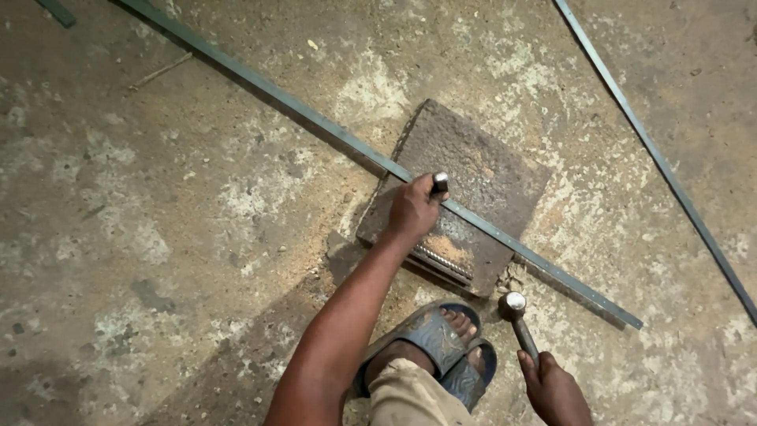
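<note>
My left hand (412, 210) grips a short steel punch (439, 184) and holds it upright on a long flat metal strip (315, 122). The strip runs diagonally across a rusty square steel plate (481, 170) that lies on the floor. My right hand (554, 390) at the bottom edge holds the handle of a hammer (516, 315), whose head hovers near the plate's lower right corner, apart from the punch. My foot in a blue sandal (438, 339) rests just below the plate.
A second long metal strip (654, 154) lies diagonally on the right of the dusty concrete floor. Another dark strip end (57, 12) shows at the top left corner. A ribbed bar (441, 260) sits along the plate's near edge.
</note>
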